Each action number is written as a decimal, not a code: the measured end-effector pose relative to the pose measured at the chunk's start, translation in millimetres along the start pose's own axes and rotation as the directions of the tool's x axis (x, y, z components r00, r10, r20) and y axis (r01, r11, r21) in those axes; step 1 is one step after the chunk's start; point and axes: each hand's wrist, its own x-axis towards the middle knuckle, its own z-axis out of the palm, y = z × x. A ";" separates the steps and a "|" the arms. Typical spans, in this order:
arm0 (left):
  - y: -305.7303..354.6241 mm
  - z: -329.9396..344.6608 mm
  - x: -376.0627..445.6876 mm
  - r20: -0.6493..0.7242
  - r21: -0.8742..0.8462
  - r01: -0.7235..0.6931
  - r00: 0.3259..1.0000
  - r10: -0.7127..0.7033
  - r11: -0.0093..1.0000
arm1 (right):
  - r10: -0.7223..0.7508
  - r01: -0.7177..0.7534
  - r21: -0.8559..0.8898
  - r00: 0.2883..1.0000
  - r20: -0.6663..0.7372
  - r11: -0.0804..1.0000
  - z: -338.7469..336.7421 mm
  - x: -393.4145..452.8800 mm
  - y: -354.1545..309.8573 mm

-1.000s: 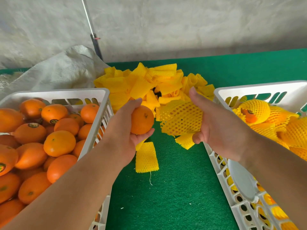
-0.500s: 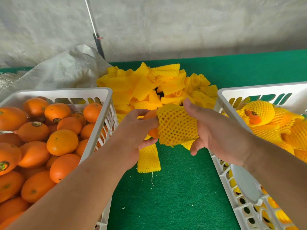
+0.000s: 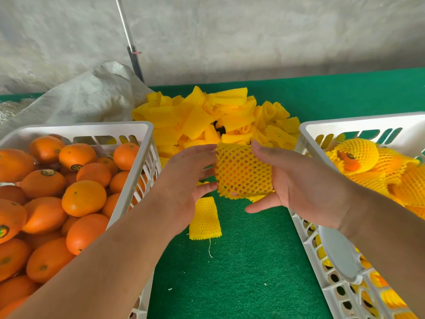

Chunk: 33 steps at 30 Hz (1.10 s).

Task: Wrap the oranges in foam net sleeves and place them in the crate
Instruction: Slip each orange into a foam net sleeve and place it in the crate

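Note:
Between my hands is an orange inside a stretched yellow foam net sleeve (image 3: 241, 171); the fruit shows only through the mesh. My right hand (image 3: 299, 183) grips the sleeved orange from the right, thumb on top. My left hand (image 3: 186, 178) touches the sleeve's left end with its fingertips. A white crate (image 3: 140, 132) on the left holds several bare oranges (image 3: 84, 198). A white crate (image 3: 305, 132) on the right holds several sleeved oranges (image 3: 356, 155).
A heap of flat yellow sleeves (image 3: 207, 116) lies on the green mat (image 3: 241, 272) behind my hands. One loose sleeve (image 3: 204, 219) lies below my left hand. A grey sack (image 3: 87, 97) and a metal pole (image 3: 133, 54) stand at the back left.
A second ago my left hand held a bare orange and my right hand held an opened sleeve. The orange has gone into the sleeve, which now covers it, held by my right hand.

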 end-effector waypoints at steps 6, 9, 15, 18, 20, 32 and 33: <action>3.3 -6.1 -6.6 0.046 -0.039 -0.083 0.995 0.085 0.996 | -0.037 0.029 0.154 0.998 0.048 0.988 -4.6 -0.6 -3.7; 4.2 -6.5 -10.8 0.092 -0.048 -0.126 0.987 0.130 0.991 | -0.056 0.051 0.254 0.998 0.012 0.966 -8.4 -2.2 -8.8; 2.8 -1.3 -10.5 0.101 0.059 -0.084 0.992 0.078 0.995 | -0.078 0.064 0.397 0.997 0.021 0.916 -12.2 -7.4 -16.1; 2.9 1.4 -19.8 0.296 0.014 0.039 0.954 -0.041 0.999 | -0.069 0.058 0.445 0.998 0.009 0.894 -13.4 -8.5 -17.5; 4.9 4.0 -26.1 0.438 -0.031 0.149 0.891 -0.121 0.988 | -0.063 0.048 0.462 0.998 0.019 0.886 -14.5 -8.7 -17.8; 10.5 2.9 -24.1 0.407 -0.177 0.170 0.909 -0.085 0.970 | -0.006 -0.032 0.381 0.995 0.098 0.924 -18.0 -5.7 -8.3; 10.6 3.4 -24.2 0.398 -0.170 0.161 0.914 -0.082 0.972 | -0.008 -0.034 0.371 0.994 0.112 0.928 -19.1 -5.1 -7.7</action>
